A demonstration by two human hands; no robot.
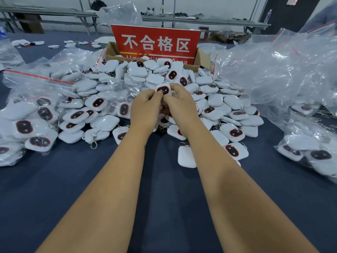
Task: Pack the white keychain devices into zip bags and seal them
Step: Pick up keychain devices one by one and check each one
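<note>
Bare bench point(164, 179) lies open along the near edge, while heaped keychain devices point(113, 84) and bags point(273, 70) block the middle and sides.

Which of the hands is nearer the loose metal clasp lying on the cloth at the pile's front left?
Left. The left hand is up and right of the clasp; the right hand lies farther right, beyond the left one.

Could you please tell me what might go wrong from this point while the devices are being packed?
Both the left hand and right hand pinch one white device above the loose pile; a slip could drop it back among unpacked ones. Metal clips stick out and may snag neighbouring devices. The pile reaches the cardboard box behind the red sign, so good pieces could get mixed with its contents.
</note>
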